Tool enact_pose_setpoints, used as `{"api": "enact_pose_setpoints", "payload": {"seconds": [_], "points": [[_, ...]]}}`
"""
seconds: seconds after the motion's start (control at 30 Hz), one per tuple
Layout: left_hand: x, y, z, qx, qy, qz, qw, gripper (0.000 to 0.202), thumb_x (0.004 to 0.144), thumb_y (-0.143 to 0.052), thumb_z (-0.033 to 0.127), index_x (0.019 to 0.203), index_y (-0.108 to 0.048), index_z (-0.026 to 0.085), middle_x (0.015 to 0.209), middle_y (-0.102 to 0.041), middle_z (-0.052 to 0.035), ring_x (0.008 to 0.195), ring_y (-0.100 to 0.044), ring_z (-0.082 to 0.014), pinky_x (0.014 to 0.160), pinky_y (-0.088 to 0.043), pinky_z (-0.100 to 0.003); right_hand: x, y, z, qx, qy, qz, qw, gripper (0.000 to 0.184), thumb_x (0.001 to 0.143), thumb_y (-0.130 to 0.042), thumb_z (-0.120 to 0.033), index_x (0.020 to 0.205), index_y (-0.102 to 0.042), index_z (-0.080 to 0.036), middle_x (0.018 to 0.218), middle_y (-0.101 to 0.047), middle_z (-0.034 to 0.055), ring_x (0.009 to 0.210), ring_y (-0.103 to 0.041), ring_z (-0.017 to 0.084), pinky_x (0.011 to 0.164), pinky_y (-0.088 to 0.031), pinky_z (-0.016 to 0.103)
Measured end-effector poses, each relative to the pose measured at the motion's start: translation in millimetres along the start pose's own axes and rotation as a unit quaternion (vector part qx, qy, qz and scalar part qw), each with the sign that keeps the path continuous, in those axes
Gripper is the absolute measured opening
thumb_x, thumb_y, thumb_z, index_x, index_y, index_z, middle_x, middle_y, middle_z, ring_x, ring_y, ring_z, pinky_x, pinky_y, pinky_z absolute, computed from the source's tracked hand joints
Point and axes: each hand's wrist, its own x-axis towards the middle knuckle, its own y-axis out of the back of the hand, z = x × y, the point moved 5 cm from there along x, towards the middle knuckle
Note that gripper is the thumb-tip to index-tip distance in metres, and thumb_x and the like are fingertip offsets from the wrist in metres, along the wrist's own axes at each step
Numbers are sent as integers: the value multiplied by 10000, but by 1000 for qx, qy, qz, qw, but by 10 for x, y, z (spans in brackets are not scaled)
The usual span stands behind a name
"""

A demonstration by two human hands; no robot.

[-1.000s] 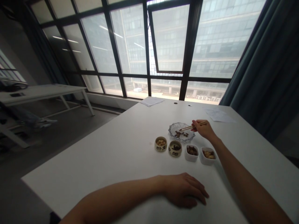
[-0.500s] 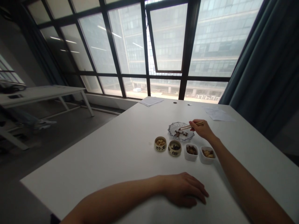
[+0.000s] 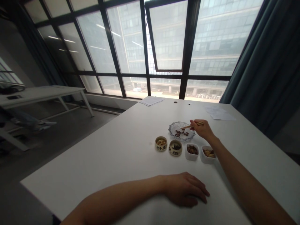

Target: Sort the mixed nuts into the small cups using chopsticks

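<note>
My right hand [image 3: 200,127] grips a pair of wooden chopsticks [image 3: 187,127], with a small dark piece at their tips over a scalloped glass dish [image 3: 171,132]. Several dark bits of food [image 3: 181,133] lie in the dish. In front of it stand a round cream bowl [image 3: 161,148] with yellowish pieces and a second cream bowl [image 3: 175,152] with black pieces, both with dark lettering. To their right are a white square bowl [image 3: 191,156] of brown strips and another white bowl [image 3: 207,160] of pale yellow pieces. My left hand [image 3: 185,191] rests on the table, fingers stretched out, holding nothing.
The white table [image 3: 112,150] reaches to the windows. Papers [image 3: 152,100] lie at its far left corner and a sheet [image 3: 219,113] at the far right. A blue curtain [image 3: 255,78] hangs on the right. Another desk [image 3: 47,92] stands left, with a person's leg [image 3: 25,120] near it.
The chopsticks have shifted slightly, their tips a little to the right and up within the dish. My left hand stays on the table.
</note>
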Motion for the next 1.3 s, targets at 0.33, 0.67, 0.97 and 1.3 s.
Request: {"api": "enact_pose_setpoints", "payload": {"seconds": [0.33,0.67,0.97,1.3], "points": [[-3,4,2,3,17,-7,1000,408,932,-520,313,1233,-702,105,1434,-664,-130,1425,-552,-244,1250,-363,-301,16,115,-52,42,-8,-13,999,541,867,-686,-709,701,-671,-195,613,-697,63,623,-776,266,504,-567,268],[-5,-1,3,3,12,-5,1000,404,941,-510,306,1233,-698,101,1429,-667,-137,1426,-550,-252,1248,-374,-318,-40,88,-121,-23,28,10,999,620,918,-592,-737,615,-588,-195,550,-640,58,596,-774,266,441,-500,235],[-18,6,-5,-6,25,-5,1000,377,934,-531,308,1233,-689,143,1434,-668,-120,1425,-550,-254,1248,-375,-354,-130,840,-843,59,-97,36,993,476,845,-792,-615,713,-746,-160,678,-759,117,551,-766,258,497,-641,297],[-27,12,7,-6,37,0,999,395,929,-545,302,1262,-686,143,1431,-670,-112,1417,-553,-245,1257,-342,-345,-447,977,-1214,104,-174,-65,977,437,842,-831,-547,697,-740,-146,653,-753,126,546,-770,254,507,-656,274]]}}
